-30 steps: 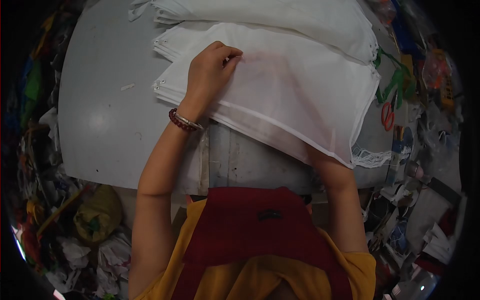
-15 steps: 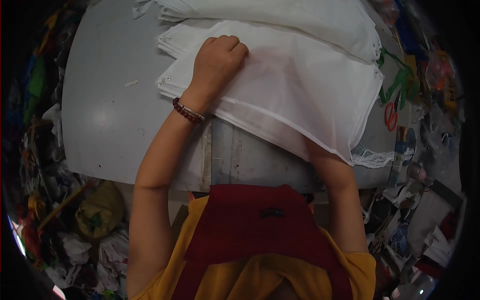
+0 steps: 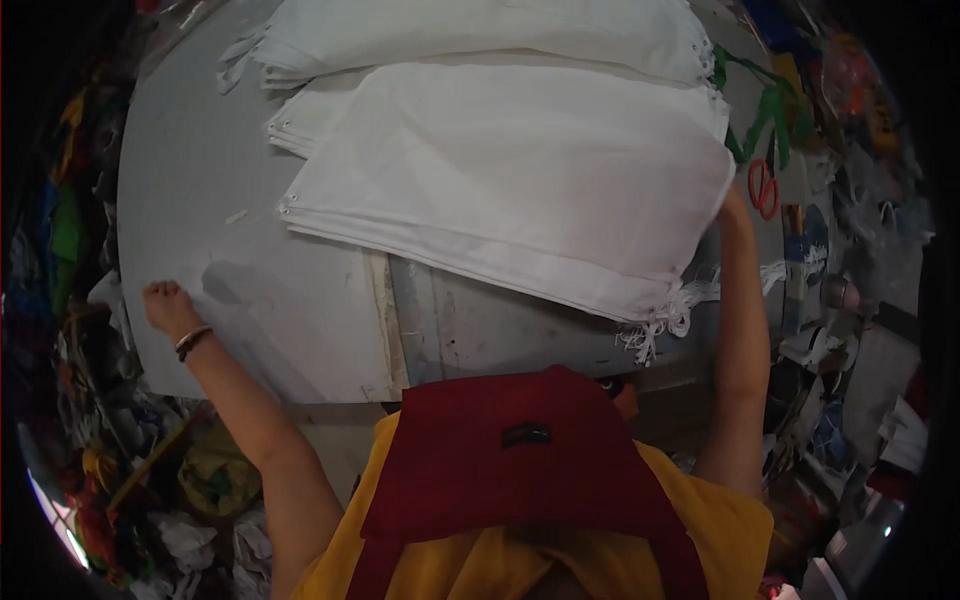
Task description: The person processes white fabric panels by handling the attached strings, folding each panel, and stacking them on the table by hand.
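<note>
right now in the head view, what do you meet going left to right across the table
left hand → bare grey table → stack of white mesh bags → right forearm → red-handled scissors

The person wears a yellow short-sleeved shirt (image 3: pixel 700 530) under a dark red apron (image 3: pixel 500 470) bearing 1 small dark label (image 3: pixel 526 434); both arms are bare, with a beaded bracelet (image 3: pixel 190 341) on the left wrist.
</note>
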The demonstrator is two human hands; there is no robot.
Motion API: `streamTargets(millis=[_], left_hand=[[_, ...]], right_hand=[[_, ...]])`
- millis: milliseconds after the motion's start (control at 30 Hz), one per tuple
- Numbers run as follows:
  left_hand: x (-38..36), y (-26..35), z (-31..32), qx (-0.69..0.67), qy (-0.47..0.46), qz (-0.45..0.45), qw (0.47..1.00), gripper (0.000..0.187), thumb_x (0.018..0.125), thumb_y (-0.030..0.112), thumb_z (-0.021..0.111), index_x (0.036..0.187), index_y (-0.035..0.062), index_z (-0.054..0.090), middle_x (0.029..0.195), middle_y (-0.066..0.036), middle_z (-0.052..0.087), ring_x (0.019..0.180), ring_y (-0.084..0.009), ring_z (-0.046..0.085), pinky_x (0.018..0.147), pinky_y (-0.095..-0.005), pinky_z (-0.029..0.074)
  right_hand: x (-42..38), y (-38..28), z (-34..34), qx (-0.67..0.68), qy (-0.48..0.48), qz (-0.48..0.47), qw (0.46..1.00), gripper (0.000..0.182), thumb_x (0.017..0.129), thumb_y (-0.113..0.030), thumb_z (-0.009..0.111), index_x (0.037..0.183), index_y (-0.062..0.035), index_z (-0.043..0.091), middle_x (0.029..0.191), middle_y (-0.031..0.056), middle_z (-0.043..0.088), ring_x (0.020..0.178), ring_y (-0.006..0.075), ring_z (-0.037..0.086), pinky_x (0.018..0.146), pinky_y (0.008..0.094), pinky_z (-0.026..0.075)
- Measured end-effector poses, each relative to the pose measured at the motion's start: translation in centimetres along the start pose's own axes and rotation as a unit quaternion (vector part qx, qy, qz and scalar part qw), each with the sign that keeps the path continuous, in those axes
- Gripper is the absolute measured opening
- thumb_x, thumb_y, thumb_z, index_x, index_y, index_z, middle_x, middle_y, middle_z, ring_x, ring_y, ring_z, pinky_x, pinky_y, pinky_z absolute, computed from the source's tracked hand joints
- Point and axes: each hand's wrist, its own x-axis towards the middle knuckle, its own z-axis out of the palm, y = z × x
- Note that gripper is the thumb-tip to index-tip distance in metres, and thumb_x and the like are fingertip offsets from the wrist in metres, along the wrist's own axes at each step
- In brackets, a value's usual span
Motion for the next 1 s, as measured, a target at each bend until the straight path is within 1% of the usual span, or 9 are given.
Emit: streamTargets(millis=[100,167,267,300,367,467,600,667,1000], left_hand=[[-4.4,2.2,2.8,0.018,0.044,0.057,0.997,0.026,0.086,0.007,0.047,0.063,0.0090,0.034,0.058,0.000,0.029,0.049,-0.0115,0.025,0.042,-0.0263,0.022],[-8.8,2.0,6.8,0.150,-0.098,0.107,0.978,0.021,0.090,0.013,0.049,0.071,0.0052,0.046,0.061,0.000,0.037,0.048,-0.0095,0.028,0.042,-0.0240,0.025],[-17.5,-1.9,16.3,0.150,-0.285,0.116,0.940,0.019,0.090,0.020,0.056,0.101,0.0052,0.060,0.070,0.003,0.051,0.053,-0.0026,0.038,0.045,-0.0171,0.029],[-21.5,-3.4,19.2,0.153,-0.372,0.117,0.908,0.020,0.089,0.021,0.057,0.101,0.0051,0.062,0.071,0.004,0.053,0.056,-0.0009,0.040,0.045,-0.0158,0.028],[-30.4,-4.7,24.0,0.245,-0.527,0.129,0.803,0.018,0.089,0.020,0.057,0.098,0.0060,0.066,0.075,0.002,0.060,0.062,-0.0024,0.048,0.052,-0.0166,0.035],[-39.7,-9.3,29.5,0.213,-0.745,0.179,0.606,0.017,0.086,0.019,0.059,0.094,0.0059,0.068,0.081,-0.004,0.066,0.071,-0.0109,0.058,0.064,-0.0245,0.044],[-47.5,-15.9,33.1,0.261,-0.756,0.170,0.576,0.018,0.080,0.020,0.062,0.090,0.0073,0.069,0.080,-0.007,0.067,0.070,-0.0197,0.061,0.064,-0.0303,0.047],[-48.9,-18.5,33.3,0.298,-0.710,0.250,0.586,0.015,0.078,0.020,0.063,0.086,0.0090,0.069,0.082,-0.008,0.066,0.071,-0.0228,0.061,0.065,-0.0322,0.047],[-50.3,-20.8,29.6,0.282,-0.674,0.239,0.640,0.012,0.075,0.021,0.067,0.082,0.0121,0.070,0.079,-0.003,0.061,0.069,-0.0192,0.060,0.061,-0.0317,0.046]], right_hand=[[0.6,-4.0,-1.3,-0.155,0.027,0.068,0.985,0.024,0.080,-0.008,0.058,0.102,0.0015,0.063,0.094,0.0080,0.065,0.082,0.0144,0.060,0.073,0.0277,0.049],[1.9,-2.5,-1.4,-0.184,0.053,0.030,0.981,0.023,0.079,-0.009,0.060,0.099,0.0008,0.064,0.089,0.0062,0.066,0.079,0.0139,0.060,0.074,0.0272,0.048],[2.0,-4.5,0.6,-0.173,0.055,-0.009,0.983,0.024,0.077,-0.011,0.062,0.099,-0.0007,0.065,0.089,0.0048,0.066,0.080,0.0135,0.061,0.073,0.0267,0.048],[2.0,-4.9,0.9,-0.176,0.065,-0.012,0.982,0.024,0.077,-0.011,0.062,0.099,-0.0007,0.065,0.089,0.0048,0.066,0.080,0.0135,0.061,0.073,0.0267,0.048],[2.2,-5.2,1.2,0.082,-0.078,-0.039,0.993,0.028,0.077,-0.011,0.062,0.102,0.0002,0.063,0.093,0.0057,0.066,0.081,0.0144,0.061,0.073,0.0275,0.049],[3.6,-4.4,1.7,-0.106,-0.051,0.012,0.993,0.026,0.080,-0.012,0.059,0.103,-0.0006,0.063,0.094,0.0052,0.065,0.083,0.0145,0.060,0.074,0.0276,0.049],[5.1,-2.3,2.1,-0.125,0.059,-0.014,0.990,0.027,0.087,-0.019,0.050,0.107,-0.0027,0.061,0.096,0.0048,0.063,0.085,0.0129,0.059,0.074,0.0273,0.049],[5.2,-1.1,3.0,0.227,0.167,0.061,0.958,0.034,0.092,-0.025,0.040,0.114,-0.0045,0.056,0.101,0.0054,0.060,0.089,0.0130,0.058,0.076,0.0268,0.049],[3.7,-2.3,4.8,0.282,0.222,0.029,0.933,0.039,0.092,-0.031,0.037,0.106,-0.0008,0.057,0.092,0.0054,0.059,0.080,0.0130,0.057,0.069,0.0255,0.048]])
